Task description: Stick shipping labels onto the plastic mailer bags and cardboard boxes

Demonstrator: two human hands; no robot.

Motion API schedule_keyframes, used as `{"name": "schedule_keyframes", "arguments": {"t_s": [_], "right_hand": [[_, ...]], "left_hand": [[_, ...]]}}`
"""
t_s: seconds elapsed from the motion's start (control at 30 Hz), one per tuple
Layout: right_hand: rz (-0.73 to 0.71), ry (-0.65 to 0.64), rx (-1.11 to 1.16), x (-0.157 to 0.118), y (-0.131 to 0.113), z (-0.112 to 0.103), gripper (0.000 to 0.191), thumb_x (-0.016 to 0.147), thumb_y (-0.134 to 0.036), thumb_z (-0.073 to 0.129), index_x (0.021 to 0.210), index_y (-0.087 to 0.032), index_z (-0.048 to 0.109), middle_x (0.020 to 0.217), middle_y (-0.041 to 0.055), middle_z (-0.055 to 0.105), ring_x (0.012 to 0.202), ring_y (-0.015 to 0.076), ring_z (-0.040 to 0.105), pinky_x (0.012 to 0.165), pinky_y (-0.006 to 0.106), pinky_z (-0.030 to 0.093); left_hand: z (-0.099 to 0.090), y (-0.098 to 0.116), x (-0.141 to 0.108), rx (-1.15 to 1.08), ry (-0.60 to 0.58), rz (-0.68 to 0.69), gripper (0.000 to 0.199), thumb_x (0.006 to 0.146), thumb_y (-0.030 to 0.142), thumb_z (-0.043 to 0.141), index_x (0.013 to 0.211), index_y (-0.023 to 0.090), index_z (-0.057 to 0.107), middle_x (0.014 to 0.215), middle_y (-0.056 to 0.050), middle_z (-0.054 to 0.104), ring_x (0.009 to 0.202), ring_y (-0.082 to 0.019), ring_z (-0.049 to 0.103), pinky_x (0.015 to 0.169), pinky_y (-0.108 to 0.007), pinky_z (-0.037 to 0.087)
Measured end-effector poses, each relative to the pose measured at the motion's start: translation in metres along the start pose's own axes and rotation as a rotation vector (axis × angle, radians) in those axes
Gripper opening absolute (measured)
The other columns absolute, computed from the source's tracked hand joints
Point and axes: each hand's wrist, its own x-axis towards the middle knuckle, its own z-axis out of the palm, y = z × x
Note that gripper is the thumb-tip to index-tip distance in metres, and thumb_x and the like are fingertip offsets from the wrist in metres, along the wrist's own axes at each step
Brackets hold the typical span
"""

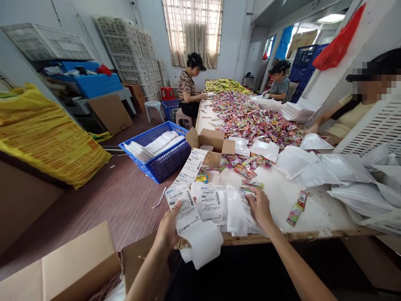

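My left hand [169,228] is closed on a strip of printed barcode labels [186,213], thumb on its face, with blank white backing paper [203,242] curling below. Flat at the table's front edge lies a white bag with a barcode label [210,205] on it. Just right of it, my right hand [261,209] grips another white bag [234,213], its fingers curled over a label that they partly hide. More of the label strip [192,167] hangs out of a small open cardboard box [211,159] behind my left hand.
Small colourful packets [250,117] heap along the table, with filled white bags [332,171] at right. A blue basket [159,167] of white bags stands left. Cardboard boxes [78,263] are at lower left. Three other people [189,85] sit around the table.
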Motion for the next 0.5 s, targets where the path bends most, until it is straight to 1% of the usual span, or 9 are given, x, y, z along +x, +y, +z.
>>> {"name": "schedule_keyframes", "arguments": {"t_s": [0.03, 0.1, 0.17, 0.2, 0.27, 0.33, 0.4, 0.43, 0.5], "right_hand": [[-0.041, -0.030, -0.062, -0.012, 0.006, 0.010, 0.036, 0.087, -0.052, 0.051, 0.106, -0.023, 0.060, 0.107, 0.0133, 0.064, 0.102, 0.0330, 0.057, 0.089, 0.051, 0.045], [-0.190, -0.179, -0.232, -0.037, 0.011, 0.021, 0.049, 0.089, -0.050, 0.050, 0.130, -0.024, 0.053, 0.134, 0.0146, 0.054, 0.127, 0.0350, 0.045, 0.106, 0.056, 0.033], [-0.321, -0.373, -0.377, -0.054, 0.010, 0.021, 0.070, 0.084, -0.057, 0.056, 0.143, -0.021, 0.042, 0.148, 0.0154, 0.042, 0.138, 0.0365, 0.034, 0.114, 0.058, 0.022], [-0.331, -0.450, -0.413, -0.056, 0.009, 0.018, 0.084, 0.079, -0.063, 0.060, 0.146, -0.019, 0.038, 0.151, 0.0168, 0.038, 0.141, 0.0381, 0.029, 0.115, 0.058, 0.018], [-0.257, -0.573, -0.426, -0.045, 0.005, 0.014, 0.100, 0.072, -0.072, 0.061, 0.148, -0.014, 0.035, 0.153, 0.0188, 0.035, 0.142, 0.0391, 0.027, 0.116, 0.056, 0.018], [-0.112, -0.719, -0.375, -0.017, 0.000, 0.015, 0.090, 0.079, -0.074, 0.050, 0.146, -0.014, 0.040, 0.148, 0.0165, 0.042, 0.139, 0.0339, 0.035, 0.114, 0.048, 0.027], [0.026, -0.837, -0.337, 0.015, -0.007, 0.027, 0.077, 0.089, -0.070, 0.032, 0.143, -0.017, 0.043, 0.143, 0.0130, 0.050, 0.133, 0.0274, 0.044, 0.109, 0.040, 0.035], [0.080, -0.879, -0.337, 0.030, -0.010, 0.036, 0.075, 0.091, -0.070, 0.025, 0.142, -0.018, 0.045, 0.141, 0.0124, 0.052, 0.130, 0.0265, 0.048, 0.106, 0.038, 0.038], [0.143, -0.957, -0.364, 0.048, -0.015, 0.059, 0.081, 0.087, -0.076, 0.026, 0.138, -0.018, 0.051, 0.138, 0.0148, 0.055, 0.123, 0.0303, 0.054, 0.100, 0.041, 0.042]], "left_hand": [[-0.001, -0.003, -0.001, 0.055, 0.011, 0.014, 0.036, 0.090, 0.027, 0.058, 0.118, 0.005, 0.062, 0.087, -0.016, 0.079, 0.080, -0.029, 0.076, 0.075, -0.040, 0.061], [-0.004, -0.007, -0.002, 0.158, 0.020, 0.050, 0.033, 0.087, 0.030, 0.063, 0.109, 0.007, 0.066, 0.081, -0.014, 0.079, 0.073, -0.028, 0.075, 0.066, -0.035, 0.060], [-0.006, -0.011, -0.001, 0.277, -0.009, 0.083, 0.030, 0.084, 0.035, 0.067, 0.096, 0.008, 0.071, 0.071, -0.011, 0.077, 0.065, -0.027, 0.073, 0.058, -0.030, 0.056], [-0.007, -0.013, 0.001, 0.335, -0.023, 0.094, 0.028, 0.082, 0.037, 0.069, 0.088, 0.010, 0.072, 0.066, -0.010, 0.076, 0.063, -0.026, 0.072, 0.055, -0.029, 0.055], [-0.008, -0.015, 0.003, 0.411, -0.044, 0.095, 0.027, 0.078, 0.039, 0.073, 0.075, 0.013, 0.071, 0.061, -0.008, 0.074, 0.062, -0.026, 0.072, 0.055, -0.028, 0.054], [-0.009, -0.017, 0.003, 0.431, -0.077, 0.063, 0.027, 0.077, 0.040, 0.073, 0.071, 0.015, 0.070, 0.066, -0.008, 0.076, 0.068, -0.027, 0.073, 0.059, -0.029, 0.055], [-0.009, -0.019, 0.002, 0.442, -0.111, 0.036, 0.027, 0.079, 0.042, 0.071, 0.074, 0.015, 0.071, 0.075, -0.010, 0.078, 0.073, -0.028, 0.074, 0.063, -0.030, 0.056], [-0.010, -0.020, 0.001, 0.450, -0.128, 0.030, 0.028, 0.080, 0.042, 0.070, 0.078, 0.014, 0.072, 0.078, -0.011, 0.079, 0.076, -0.028, 0.074, 0.065, -0.030, 0.057], [-0.012, -0.022, 0.000, 0.454, -0.160, 0.024, 0.029, 0.082, 0.042, 0.069, 0.085, 0.013, 0.073, 0.084, -0.012, 0.079, 0.080, -0.028, 0.074, 0.070, -0.031, 0.058]]}}
